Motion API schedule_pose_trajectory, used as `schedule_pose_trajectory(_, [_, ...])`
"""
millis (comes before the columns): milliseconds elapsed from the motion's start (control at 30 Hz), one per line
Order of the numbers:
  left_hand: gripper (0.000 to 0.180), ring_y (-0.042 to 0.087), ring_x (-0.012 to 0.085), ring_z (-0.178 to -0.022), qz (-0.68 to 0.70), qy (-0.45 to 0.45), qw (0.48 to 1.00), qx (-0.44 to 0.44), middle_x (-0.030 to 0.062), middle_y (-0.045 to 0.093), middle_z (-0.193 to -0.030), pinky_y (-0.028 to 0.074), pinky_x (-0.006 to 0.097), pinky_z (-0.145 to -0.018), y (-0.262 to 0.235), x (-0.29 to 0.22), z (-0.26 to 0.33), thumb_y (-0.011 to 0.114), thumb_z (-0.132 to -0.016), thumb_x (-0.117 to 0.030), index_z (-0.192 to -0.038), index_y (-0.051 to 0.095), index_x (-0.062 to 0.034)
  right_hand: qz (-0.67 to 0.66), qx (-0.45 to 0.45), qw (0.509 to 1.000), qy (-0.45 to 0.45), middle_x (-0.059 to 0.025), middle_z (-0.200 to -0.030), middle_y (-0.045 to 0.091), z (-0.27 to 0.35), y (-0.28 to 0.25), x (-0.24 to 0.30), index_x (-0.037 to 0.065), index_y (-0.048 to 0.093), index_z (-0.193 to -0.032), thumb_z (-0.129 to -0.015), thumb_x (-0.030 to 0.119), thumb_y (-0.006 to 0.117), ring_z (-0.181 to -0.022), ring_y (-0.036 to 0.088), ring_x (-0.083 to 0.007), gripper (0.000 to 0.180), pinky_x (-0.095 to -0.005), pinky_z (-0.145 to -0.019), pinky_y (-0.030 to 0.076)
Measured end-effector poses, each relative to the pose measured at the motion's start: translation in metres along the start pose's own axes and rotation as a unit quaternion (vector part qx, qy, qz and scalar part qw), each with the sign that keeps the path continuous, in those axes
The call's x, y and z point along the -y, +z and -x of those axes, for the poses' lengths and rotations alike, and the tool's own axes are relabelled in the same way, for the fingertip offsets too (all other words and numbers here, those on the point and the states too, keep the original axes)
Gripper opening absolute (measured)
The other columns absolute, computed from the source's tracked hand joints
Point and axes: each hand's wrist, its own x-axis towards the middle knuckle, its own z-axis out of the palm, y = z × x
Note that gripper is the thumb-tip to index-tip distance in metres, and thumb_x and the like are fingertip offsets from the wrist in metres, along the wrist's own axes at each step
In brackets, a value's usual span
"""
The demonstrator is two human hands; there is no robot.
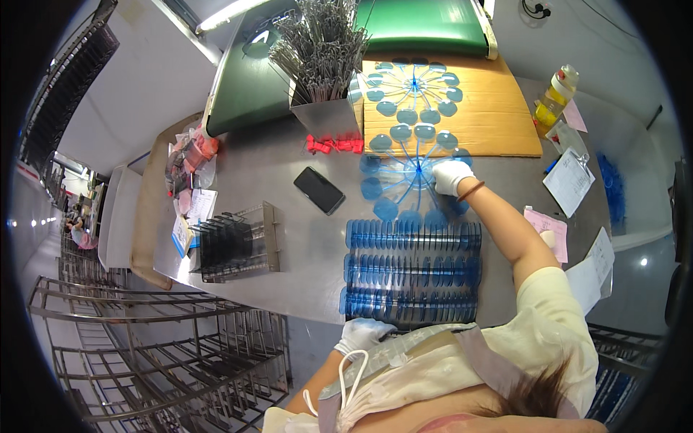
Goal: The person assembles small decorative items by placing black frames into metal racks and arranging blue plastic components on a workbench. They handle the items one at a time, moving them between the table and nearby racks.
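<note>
Right hand (450,177) is working at the central wheel (419,171), left hand (366,335) hovering lower-centre, both grips unclear, rows (411,270) between looking filled, upper wheel (414,85) apparently waiting

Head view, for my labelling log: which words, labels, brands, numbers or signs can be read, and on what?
No text is readable.
White rectangular clipped paper, right: marks too small.
Pink paper sheet, right: too small, blurred.
White paper sheet, left: too small, blurred.

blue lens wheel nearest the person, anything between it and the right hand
Nothing visible: the right hand is at the right side of the blue lens wheel. The lens rows lie on its near side.
</note>
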Motion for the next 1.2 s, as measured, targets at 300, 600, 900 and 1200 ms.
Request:
schedule_pose_trajectory(300, [0.036,0.073,0.0260,-0.074,-0.003,0.115,0.993,0.006,0.0061,0.076,-0.093,0.058,0.039,-0.063,0.006,0.033,-0.018,0.064,-0.090,-0.026,-0.125,0.071,-0.0190,-0.051,-0.212,0.974,0.061,-0.0128,-0.100,0.076,0.033,-0.127,-0.117,0.016,0.077,-0.104,-0.088,0.032,0.066,-0.095,0.072,-0.0338,0.025,-0.0449,-0.086,0.057])
schedule_pose_trajectory(600, [0.035,0.065,0.0204,-0.055,-0.019,0.149,0.965,-0.215,0.0003,0.073,-0.074,0.053,0.033,-0.052,-0.033,0.029,-0.109,0.086,-0.073,-0.030,-0.105,0.075,-0.0177,-0.163,-0.252,0.925,0.234,-0.0128,-0.125,0.071,-0.171,-0.073,-0.089,0.017,0.070,-0.122,-0.100,0.033,0.048,-0.115,0.067,-0.0373,0.035,-0.0485,-0.098,0.053])
schedule_pose_trajectory(900, [0.031,0.068,0.0194,-0.062,-0.046,0.119,0.972,-0.196,-0.0001,0.074,-0.079,0.056,0.032,-0.061,-0.040,0.026,-0.137,0.080,-0.078,-0.028,-0.106,0.077,-0.0151,-0.213,-0.231,0.910,0.272,-0.0205,-0.124,0.072,-0.237,-0.048,-0.044,0.005,0.076,-0.116,-0.101,0.018,0.050,-0.113,0.071,-0.0390,0.032,-0.0488,-0.093,0.057])
schedule_pose_trajectory(1200, [0.030,0.074,0.0268,-0.081,-0.032,0.082,0.988,-0.127,0.0082,0.076,-0.092,0.058,0.039,-0.070,-0.041,0.011,-0.162,0.077,-0.084,-0.030,-0.110,0.076,-0.0148,-0.087,-0.293,0.939,0.160,-0.0234,-0.106,0.072,-0.017,-0.141,-0.085,0.008,0.071,-0.107,-0.090,0.024,0.058,-0.100,0.069,-0.0422,0.027,-0.0523,-0.087,0.055])
